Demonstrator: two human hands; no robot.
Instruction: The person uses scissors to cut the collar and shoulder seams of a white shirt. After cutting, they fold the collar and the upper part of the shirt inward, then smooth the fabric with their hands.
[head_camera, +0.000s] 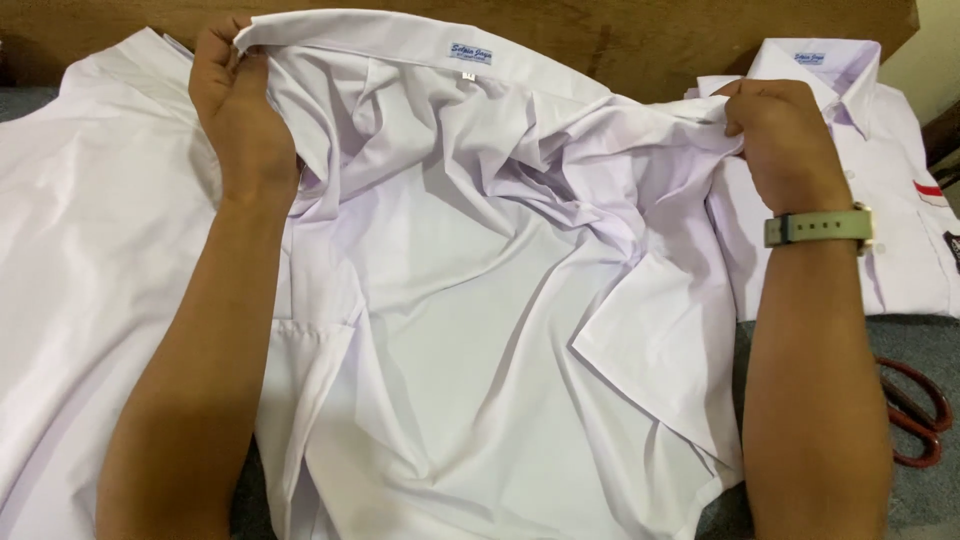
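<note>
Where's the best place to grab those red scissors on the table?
Probably by the handle loops of the red scissors, coming in from the right side. Only the rounded loops show; the rest is hidden behind the forearm of the right hand, so the blade direction cannot be told. The loops lie flat on the grey table surface, with room beside them for fingers.

Grey worktop (910, 340), mostly covered in white cloth. Lying on it: a rumpled open white shirt (470, 330) in the middle, another white garment (80, 250) spread at the left, a folded white shirt (880, 200) at the far right. Red-handled scissors (915, 410) on the bare grey patch, near the right edge.
</note>
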